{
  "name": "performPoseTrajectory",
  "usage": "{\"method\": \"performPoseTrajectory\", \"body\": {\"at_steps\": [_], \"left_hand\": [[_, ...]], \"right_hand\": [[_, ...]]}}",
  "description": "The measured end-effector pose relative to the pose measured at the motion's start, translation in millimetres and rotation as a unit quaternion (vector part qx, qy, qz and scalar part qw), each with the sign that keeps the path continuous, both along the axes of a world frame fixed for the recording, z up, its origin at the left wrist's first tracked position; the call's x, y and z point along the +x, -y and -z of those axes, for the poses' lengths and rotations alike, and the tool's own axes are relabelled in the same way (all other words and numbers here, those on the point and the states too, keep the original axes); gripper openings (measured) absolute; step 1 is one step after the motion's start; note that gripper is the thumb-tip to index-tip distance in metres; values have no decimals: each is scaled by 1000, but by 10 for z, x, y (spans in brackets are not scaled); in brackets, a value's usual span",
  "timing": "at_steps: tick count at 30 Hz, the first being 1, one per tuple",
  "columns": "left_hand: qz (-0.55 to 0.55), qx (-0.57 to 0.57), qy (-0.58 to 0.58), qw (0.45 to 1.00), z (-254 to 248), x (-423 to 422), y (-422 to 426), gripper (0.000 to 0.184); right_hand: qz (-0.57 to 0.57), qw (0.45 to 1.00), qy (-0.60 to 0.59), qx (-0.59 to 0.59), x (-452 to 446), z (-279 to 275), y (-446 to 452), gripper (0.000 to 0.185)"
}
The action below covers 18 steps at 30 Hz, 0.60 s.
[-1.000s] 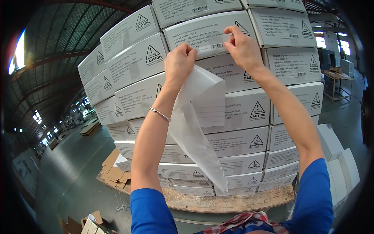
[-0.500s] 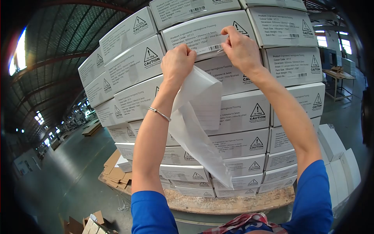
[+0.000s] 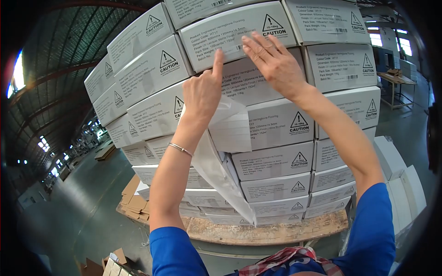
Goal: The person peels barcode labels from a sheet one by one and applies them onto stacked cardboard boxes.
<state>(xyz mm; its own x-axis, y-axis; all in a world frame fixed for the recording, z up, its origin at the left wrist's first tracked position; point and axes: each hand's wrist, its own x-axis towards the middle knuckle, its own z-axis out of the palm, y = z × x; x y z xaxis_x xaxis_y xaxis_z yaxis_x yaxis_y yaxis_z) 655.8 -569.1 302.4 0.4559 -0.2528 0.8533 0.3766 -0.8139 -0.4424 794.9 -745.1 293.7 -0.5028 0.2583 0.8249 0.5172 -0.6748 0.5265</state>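
My right hand (image 3: 276,66) lies with fingers stretched out on the front of a white flooring carton (image 3: 216,34), over the end of its small barcode. My left hand (image 3: 202,94) points its index finger up against the same carton's printed text. Its other fingers are curled in, and a long, thin white sheet (image 3: 214,165) hangs from beneath them. The sheet folds over at the top and trails down to a narrow tip near the lowest cartons. Exactly where the fingers grip the sheet is hidden behind the hand.
Similar cartons with caution triangles are stacked all around, on a wooden pallet (image 3: 271,232). Flattened brown cardboard (image 3: 133,202) lies at lower left. White cartons (image 3: 398,184) stand on the right, with a table (image 3: 396,80) behind.
My right hand has gone from a pinch by the barcode to lying flat there. My left index finger has straightened onto the carton. The sheet hangs lower and further left.
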Motion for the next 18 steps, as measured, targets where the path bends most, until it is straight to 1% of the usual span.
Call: {"method": "performPoseTrajectory", "body": {"at_steps": [2,3,4,5,6,7,8,9,10,11,12,13,14,15,16,17,18], "left_hand": [[-57,-10,20,998,7,-55,-62,46],[-86,-17,29,996,47,-66,-76,45],[-85,-23,19,996,123,-120,-27,45],[41,-88,-27,995,199,-204,28,41],[166,-153,-69,972,256,-312,116,37],[286,-219,-110,926,331,-413,202,34],[282,-234,-119,923,435,-495,339,34],[416,-312,-166,838,551,-562,521,31],[535,-383,-203,725,663,-605,609,28],[530,-401,-207,718,762,-635,596,28],[543,-413,-211,700,839,-666,573,29],[555,-425,-216,682,907,-697,545,29],[569,-434,-219,663,967,-720,520,30],[566,-444,-222,658,1028,-742,497,30],[523,-411,-267,697,1091,-759,471,28],[479,-373,-309,732,1150,-771,450,27],[433,-331,-349,763,1205,-775,440,25]], "right_hand": [[75,997,-29,6,31,111,7,43],[77,996,-34,1,53,189,46,43],[68,995,-78,4,-28,268,128,42],[58,991,-120,8,-118,334,216,40],[49,986,-161,12,-221,393,289,39],[50,984,-171,3,-384,506,319,39],[-225,896,-366,-110,-606,662,328,36],[-470,686,-519,-199,-802,814,356,34],[-469,673,-536,-201,-962,942,414,34],[-505,546,-633,-215,-1102,1040,474,31],[-528,406,-712,-222,-1185,1128,507,30],[-525,394,-722,-219,-1199,1256,525,30],[-508,354,-747,-242,-1171,1409,557,31],[-490,314,-769,-264,-1141,1554,591,32],[-471,276,-788,-285,-1139,1647,618,33],[-468,270,-793,-282,-1159,1693,633,33],[-428,341,-788,-284,-1178,1727,646,29]]}}
